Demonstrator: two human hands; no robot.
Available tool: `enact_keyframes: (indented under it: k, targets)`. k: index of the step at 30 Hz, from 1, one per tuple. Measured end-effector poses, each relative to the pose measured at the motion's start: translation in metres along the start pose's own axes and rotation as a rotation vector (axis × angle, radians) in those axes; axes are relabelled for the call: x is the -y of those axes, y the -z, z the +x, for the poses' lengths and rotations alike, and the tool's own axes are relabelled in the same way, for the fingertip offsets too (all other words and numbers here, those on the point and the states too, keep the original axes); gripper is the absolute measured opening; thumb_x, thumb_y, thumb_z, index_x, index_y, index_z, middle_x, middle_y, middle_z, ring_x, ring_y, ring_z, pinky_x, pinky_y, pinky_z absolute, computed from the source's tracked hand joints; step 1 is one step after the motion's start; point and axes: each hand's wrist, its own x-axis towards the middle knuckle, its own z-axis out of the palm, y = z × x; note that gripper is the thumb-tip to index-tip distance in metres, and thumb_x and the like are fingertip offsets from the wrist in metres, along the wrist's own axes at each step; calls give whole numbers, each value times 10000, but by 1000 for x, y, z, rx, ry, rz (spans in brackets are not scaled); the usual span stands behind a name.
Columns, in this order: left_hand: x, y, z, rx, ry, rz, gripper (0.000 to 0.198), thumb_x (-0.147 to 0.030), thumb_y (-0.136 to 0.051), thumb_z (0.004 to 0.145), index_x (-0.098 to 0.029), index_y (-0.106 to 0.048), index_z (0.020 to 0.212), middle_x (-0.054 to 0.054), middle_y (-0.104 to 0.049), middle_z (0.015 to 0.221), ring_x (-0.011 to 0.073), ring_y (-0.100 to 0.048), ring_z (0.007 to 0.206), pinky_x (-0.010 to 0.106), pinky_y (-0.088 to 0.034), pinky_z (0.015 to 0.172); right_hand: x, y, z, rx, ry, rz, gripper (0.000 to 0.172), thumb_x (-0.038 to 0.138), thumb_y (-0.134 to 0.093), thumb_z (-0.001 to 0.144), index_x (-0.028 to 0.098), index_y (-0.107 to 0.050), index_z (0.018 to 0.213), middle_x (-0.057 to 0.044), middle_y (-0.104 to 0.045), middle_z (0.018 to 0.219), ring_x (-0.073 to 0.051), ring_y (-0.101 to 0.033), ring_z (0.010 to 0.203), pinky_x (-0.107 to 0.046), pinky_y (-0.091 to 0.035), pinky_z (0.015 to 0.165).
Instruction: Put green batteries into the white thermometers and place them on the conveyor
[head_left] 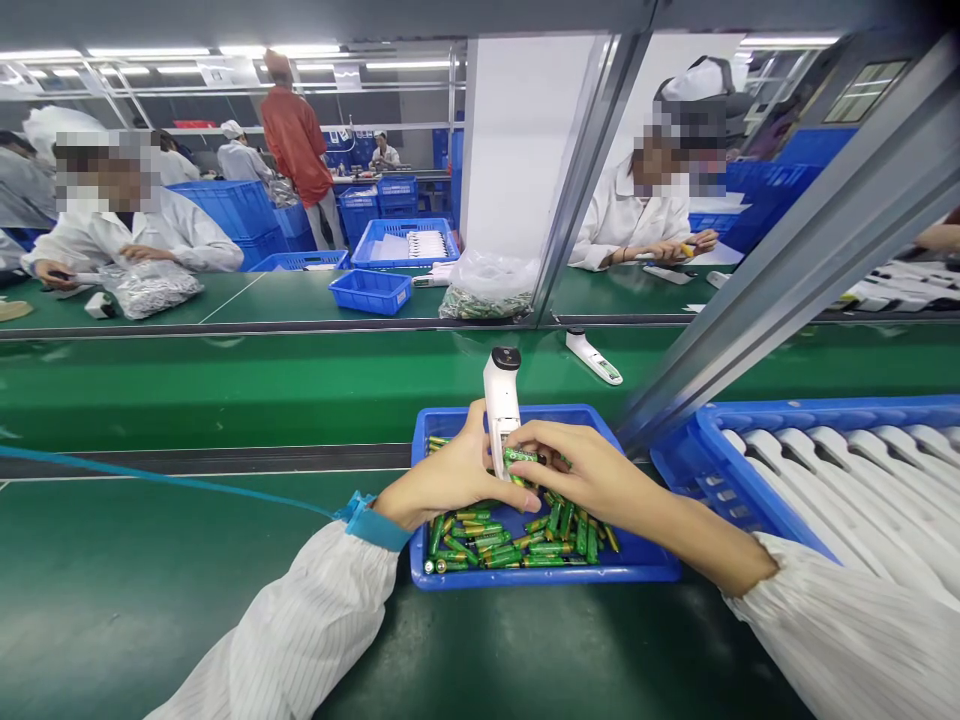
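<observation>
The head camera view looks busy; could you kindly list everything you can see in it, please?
Shallow tray: one, blue, on the green bench, centre.
AA-size batteries: many, green and gold, in that tray.
White handheld device: one, white with black top, upright in the left hand.
Second device: one, white, lying on the bench beyond.
Tray of white parts: one, blue, at right.
Co-workers: several, white coats, across the bench.
Person: one, red top, standing far back.
Wrist strap: one, blue, on the left wrist.
Left hand: one, holding the device.
Right hand: one, pinching a green battery at the device.
</observation>
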Motion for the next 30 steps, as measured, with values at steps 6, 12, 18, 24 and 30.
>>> enact_keyframes:
  k: [6, 12, 18, 24, 30]
  targets:
    - [0, -2, 1, -49, 15, 8, 814, -68, -782, 671, -257, -308, 1306, 56, -620, 1089, 232, -678, 1011, 421, -512, 940, 0, -5, -1, -36, -50, 44, 133, 344, -598, 930, 211, -595, 946, 17, -609, 728, -132, -530, 595, -225, -398, 532]
    - [6, 2, 2, -32, -15, 60, 898, -95, -818, 644, -269, -272, 1335, 33, -610, 1017, 241, -664, 1008, 444, -509, 927, 3, -12, -1, -71, -130, 42, 186, 380, -590, 926, 211, -580, 850, 33, -582, 648, -129, -504, 529, -233, -364, 493]
    - [7, 2, 2, -34, -31, 80, 876, -81, -757, 688, -276, -244, 1371, 22, -588, 989, 223, -649, 992, 392, -505, 886, 5, -16, -2, -64, -142, 21, 251, 417, -550, 958, 212, -600, 822, 29, -602, 633, -138, -532, 528, -247, -361, 495]
    - [-1, -3, 1, -72, 21, -13, 909, -70, -723, 693, -272, -213, 1418, 6, -597, 939, 177, -651, 908, 331, -478, 867, 3, -15, -2, -102, -122, -12, 208, 414, -546, 954, 223, -617, 916, 26, -609, 659, -143, -533, 522, -251, -381, 496]
    - [4, -1, 5, -36, -15, -127, 864, -119, -740, 730, -276, -214, 1398, 20, -622, 976, 196, -675, 937, 419, -470, 969, 4, -3, -2, -223, -70, 9, 181, 383, -580, 927, 219, -607, 1000, 15, -610, 732, -145, -571, 590, -254, -447, 556]
